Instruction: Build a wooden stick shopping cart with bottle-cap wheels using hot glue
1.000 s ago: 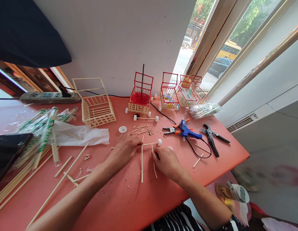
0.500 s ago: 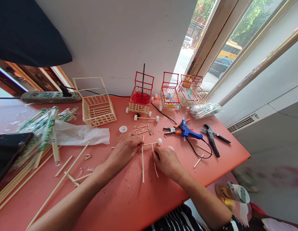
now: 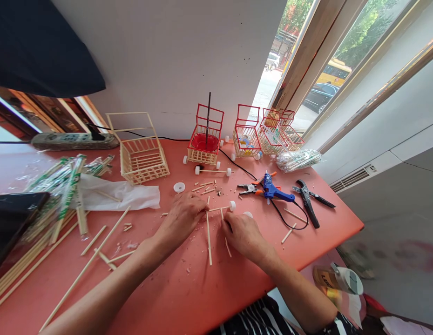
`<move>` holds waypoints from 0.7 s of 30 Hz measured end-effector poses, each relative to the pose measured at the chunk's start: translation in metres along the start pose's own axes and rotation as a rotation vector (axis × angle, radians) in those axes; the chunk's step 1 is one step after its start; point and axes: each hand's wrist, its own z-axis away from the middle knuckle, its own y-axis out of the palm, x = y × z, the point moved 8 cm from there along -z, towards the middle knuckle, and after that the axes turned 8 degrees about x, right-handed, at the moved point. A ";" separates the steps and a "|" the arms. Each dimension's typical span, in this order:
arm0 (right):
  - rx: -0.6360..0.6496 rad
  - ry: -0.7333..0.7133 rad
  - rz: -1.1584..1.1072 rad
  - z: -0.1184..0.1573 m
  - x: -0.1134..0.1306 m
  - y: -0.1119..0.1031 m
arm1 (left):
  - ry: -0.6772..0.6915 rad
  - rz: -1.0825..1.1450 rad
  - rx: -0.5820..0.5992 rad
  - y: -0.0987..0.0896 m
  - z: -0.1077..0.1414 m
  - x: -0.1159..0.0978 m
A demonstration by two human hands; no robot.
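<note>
The axle stick (image 3: 219,209), with a white wheel (image 3: 232,205) at its right end, lies between my hands, a little right of the middle of the table (image 3: 174,298), well in from the near edge. Its left end meets a long stick (image 3: 209,242) that points toward that edge. My left hand (image 3: 186,211) reaches in from the left, thumb and fingertips pinching the long stick close to that joint. My right hand (image 3: 242,232), fingers curled, pinches a second stick (image 3: 228,246) along its upper part; the tip of this one comes up to the axle stick near the wheel, though I cannot tell whether they are joined.

Just beyond my left hand is a white disc (image 3: 179,187). Farther toward the far edge, a wheeled axle (image 3: 215,171) lies in front of a red-rimmed cart (image 3: 204,149), with a plain wooden basket (image 3: 143,160) to its left. To the right of my hands, a blue glue gun (image 3: 277,192) rests by the pliers (image 3: 251,189), and black cutters (image 3: 309,204) lie near the right edge.
</note>
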 end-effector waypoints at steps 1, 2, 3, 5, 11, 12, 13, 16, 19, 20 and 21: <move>-0.001 -0.003 0.003 0.000 0.000 0.000 | -0.001 -0.003 0.004 0.000 0.000 0.000; -0.002 -0.005 0.005 0.000 0.000 0.000 | -0.003 -0.008 0.009 0.001 0.000 0.000; -0.002 -0.007 0.007 0.001 0.000 0.000 | -0.002 -0.012 0.015 0.001 0.000 -0.001; -0.003 -0.011 0.006 0.001 0.000 0.000 | 0.002 -0.014 0.018 0.001 0.000 -0.001; 0.009 -0.002 -0.004 0.002 0.000 0.001 | -0.003 0.003 -0.027 -0.001 0.002 -0.002; 0.009 -0.002 -0.004 0.002 0.000 0.001 | -0.004 0.003 -0.040 -0.002 0.002 -0.003; 0.008 -0.002 -0.003 0.002 0.000 0.001 | -0.005 0.003 -0.050 -0.003 0.002 -0.003; 0.009 -0.003 0.001 0.001 0.000 0.002 | -0.009 -0.001 -0.053 -0.003 0.002 -0.003; 0.005 -0.010 0.007 0.001 0.000 0.003 | -0.011 -0.004 -0.029 -0.003 0.002 -0.003; 0.000 -0.016 0.008 0.001 0.000 0.003 | -0.011 -0.003 -0.023 -0.003 0.002 -0.003; -0.006 -0.021 0.010 0.001 0.000 0.003 | -0.010 -0.001 -0.018 -0.003 0.002 -0.003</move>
